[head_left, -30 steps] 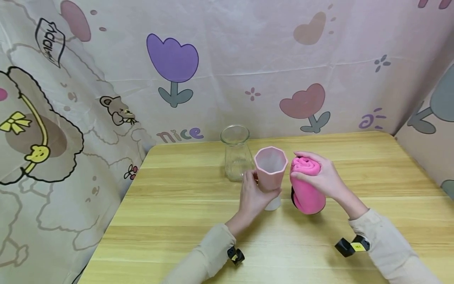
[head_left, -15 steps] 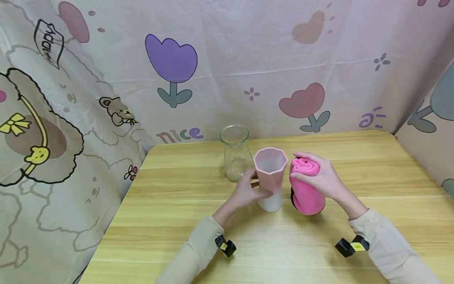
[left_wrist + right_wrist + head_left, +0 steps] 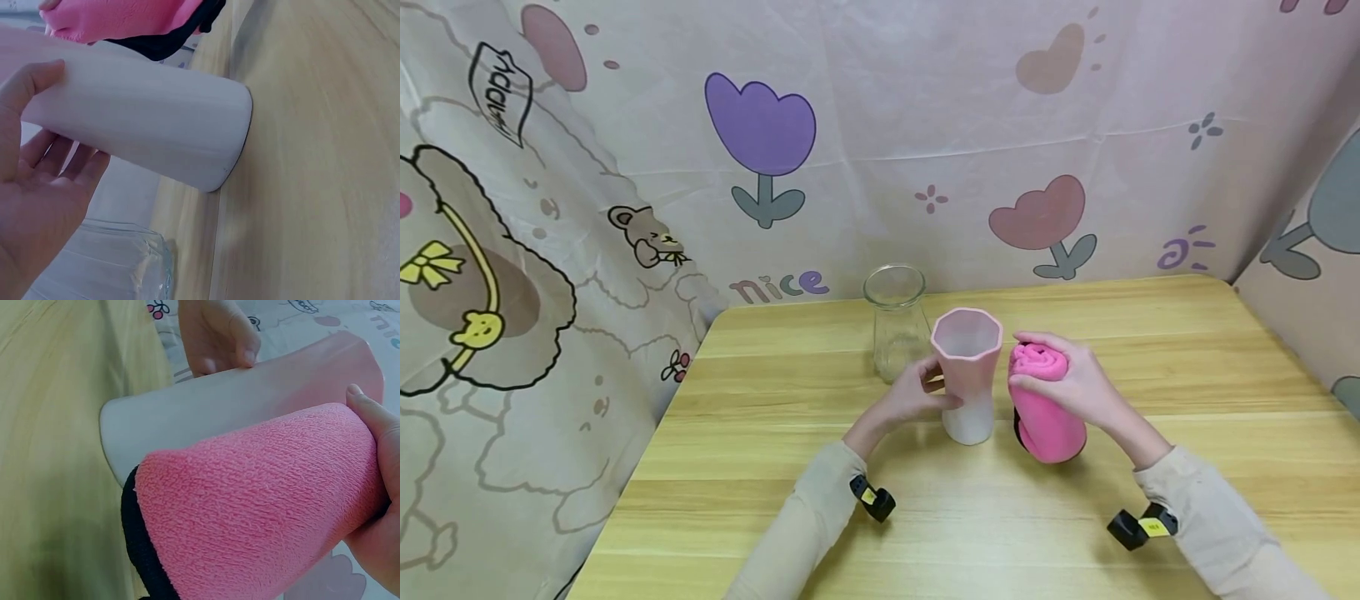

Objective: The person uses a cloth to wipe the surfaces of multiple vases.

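Head view: left hand (image 3: 912, 398), thumb and fingers loosely parted, is at the smooth pink-to-white faceted vase (image 3: 972, 387), upright on the wood-grain table (image 3: 737, 417); right hand (image 3: 1084, 385) grips a rolled fuzzy pink cloth (image 3: 1051, 427) beside it. One careless knock could tip that vase against the clear, wide-rimmed glass vessel (image 3: 895, 333) behind!

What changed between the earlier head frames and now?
Left hand loosened around the pink-and-white vase and drew back leftward; whether it still touches is unclear. The vase shifted very slightly left. Right hand and rolled pink cloth moved slightly down in the head view. Unchanged: right hand's hold on the cloth; glass jar in place.
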Demonstrator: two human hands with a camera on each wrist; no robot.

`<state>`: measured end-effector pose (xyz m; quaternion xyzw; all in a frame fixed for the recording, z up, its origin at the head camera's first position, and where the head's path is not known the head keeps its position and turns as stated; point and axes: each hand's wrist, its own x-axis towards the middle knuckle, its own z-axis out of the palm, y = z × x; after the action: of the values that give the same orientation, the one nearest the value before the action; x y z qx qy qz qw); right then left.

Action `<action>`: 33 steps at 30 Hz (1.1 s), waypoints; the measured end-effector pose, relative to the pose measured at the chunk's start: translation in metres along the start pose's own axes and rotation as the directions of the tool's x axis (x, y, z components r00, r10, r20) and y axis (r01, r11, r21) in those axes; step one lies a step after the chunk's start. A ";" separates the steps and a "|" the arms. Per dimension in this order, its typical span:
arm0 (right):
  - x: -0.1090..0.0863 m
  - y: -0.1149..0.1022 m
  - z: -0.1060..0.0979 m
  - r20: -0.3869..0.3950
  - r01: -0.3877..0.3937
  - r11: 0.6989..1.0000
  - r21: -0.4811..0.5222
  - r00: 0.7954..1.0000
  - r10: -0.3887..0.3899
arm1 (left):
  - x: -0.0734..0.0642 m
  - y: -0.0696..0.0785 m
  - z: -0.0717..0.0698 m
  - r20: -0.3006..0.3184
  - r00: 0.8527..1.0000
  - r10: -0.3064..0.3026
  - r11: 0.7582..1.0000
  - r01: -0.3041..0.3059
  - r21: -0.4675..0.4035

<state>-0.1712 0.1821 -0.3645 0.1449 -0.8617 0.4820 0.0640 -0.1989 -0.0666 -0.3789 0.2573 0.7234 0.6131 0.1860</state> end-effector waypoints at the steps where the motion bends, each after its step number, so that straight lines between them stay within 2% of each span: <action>1: 0.000 0.001 0.001 0.000 0.004 1.000 0.001 1.000 -0.004 | 0.000 0.000 0.000 0.002 1.000 -0.004 1.000 0.004 -0.009; 6: 0.001 -0.003 0.005 -0.008 0.022 1.000 -0.003 1.000 -0.022 | -0.002 -0.001 0.000 -0.004 1.000 0.001 1.000 -0.001 -0.016; 12: 0.005 -0.024 -0.004 -0.076 0.081 0.996 -0.028 0.994 -0.083 | -0.011 0.000 0.006 -0.077 0.996 0.053 0.995 -0.046 0.092; 16: 0.010 -0.040 -0.010 -0.136 0.168 0.985 -0.026 0.976 -0.170 | -0.015 -0.001 0.011 -0.142 0.985 0.094 0.985 -0.072 0.155; 19: 0.013 -0.046 -0.010 -0.146 0.247 0.968 -0.031 0.957 -0.249 | -0.016 -0.003 0.013 -0.181 0.976 0.121 0.981 -0.090 0.172; 22: 0.014 -0.044 -0.008 -0.142 0.286 0.957 -0.050 0.946 -0.291 | -0.017 -0.005 0.014 -0.200 0.970 0.135 0.980 -0.101 0.172; 25: 0.015 -0.039 -0.004 -0.129 0.269 0.962 -0.046 0.953 -0.273 | -0.017 -0.005 0.015 -0.206 0.970 0.127 0.982 -0.093 0.165; 33: 0.011 -0.018 0.011 -0.046 0.152 0.988 0.018 0.987 -0.151 | -0.017 -0.004 0.014 -0.202 0.973 0.111 0.985 -0.081 0.155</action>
<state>-0.1758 0.1616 -0.3528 0.2000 -0.8414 0.4880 0.1180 -0.1774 -0.0657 -0.3859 0.2389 0.7685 0.5907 0.0594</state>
